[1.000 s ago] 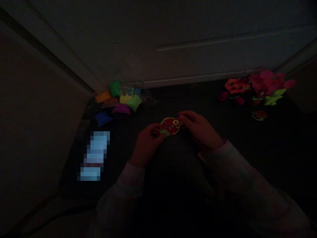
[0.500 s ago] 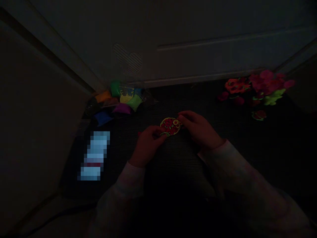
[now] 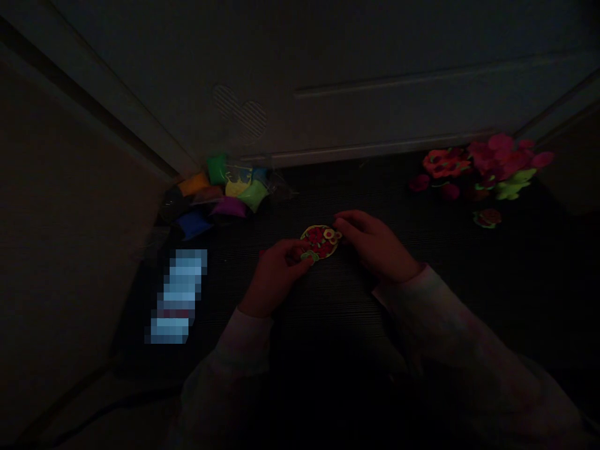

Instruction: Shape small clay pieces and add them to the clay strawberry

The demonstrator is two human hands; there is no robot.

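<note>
Between my hands is a small round clay disc [image 3: 319, 237] with a yellow rim, red pieces and green bits on top. Two pale flower shapes sit at its right edge, and a greenish shape lies at its lower left. My left hand [image 3: 276, 272] is closed, thumb and fingers pinching the disc's lower left edge. On the opposite side my right hand [image 3: 375, 240] is closed too, its fingertips at the edge by the flowers. The dim light hides the exact contact of the fingers. A small reddish thing shows partly behind my left hand.
Bags of coloured clay [image 3: 229, 187] lie at the back left of the dark table [image 3: 356, 187]. A lit, blurred phone-like screen [image 3: 178, 297] is at left. Pink, orange and yellow clay pieces [image 3: 497, 162] cluster at back right, with a small round piece [image 3: 487, 218] before them. A pale wall stands behind.
The greenish shape at the disc's lower left shows more fully now, beside my left fingers. Both hands keep nearly the same place; the whole view has shifted slightly.
</note>
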